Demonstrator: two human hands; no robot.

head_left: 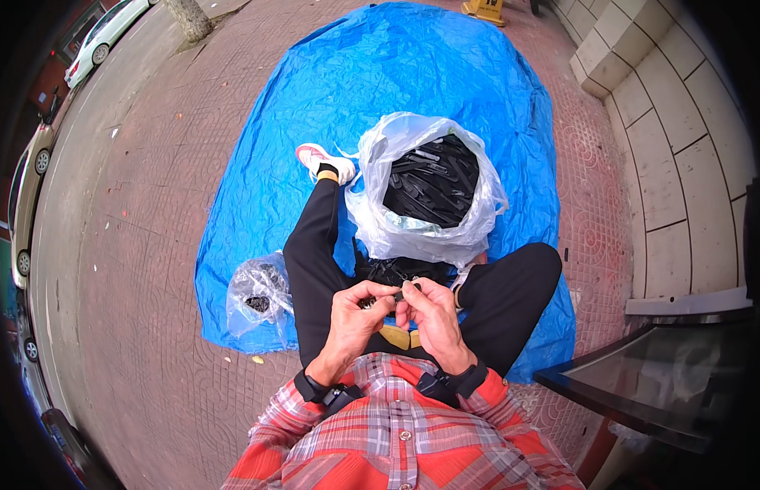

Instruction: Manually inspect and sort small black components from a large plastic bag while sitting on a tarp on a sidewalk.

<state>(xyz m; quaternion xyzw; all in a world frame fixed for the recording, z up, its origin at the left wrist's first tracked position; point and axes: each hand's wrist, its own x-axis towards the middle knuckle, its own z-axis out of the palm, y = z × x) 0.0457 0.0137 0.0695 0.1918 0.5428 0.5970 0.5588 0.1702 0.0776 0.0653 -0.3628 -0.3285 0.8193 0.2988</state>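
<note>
Head view, hands: 2; left hand (355, 321) and right hand (436, 321) together, fingertips pinching a small dark piece (399, 296).
Piece: 1, mostly finger-covered; shape unclear.
Bags: 2 on 1 blue tarp (347, 73); big white bag (412, 237), small clear bag (251, 322).
Black strips (433, 180): in big bag, overlapping, uncountable.
Dark pile (376, 269): partly hidden behind hands.

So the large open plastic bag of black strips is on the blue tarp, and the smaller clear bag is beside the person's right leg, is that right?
Not quite: the head view shows the smaller clear bag beside the person's left leg, not the right. The large open plastic bag of black strips is indeed on the blue tarp.
</note>
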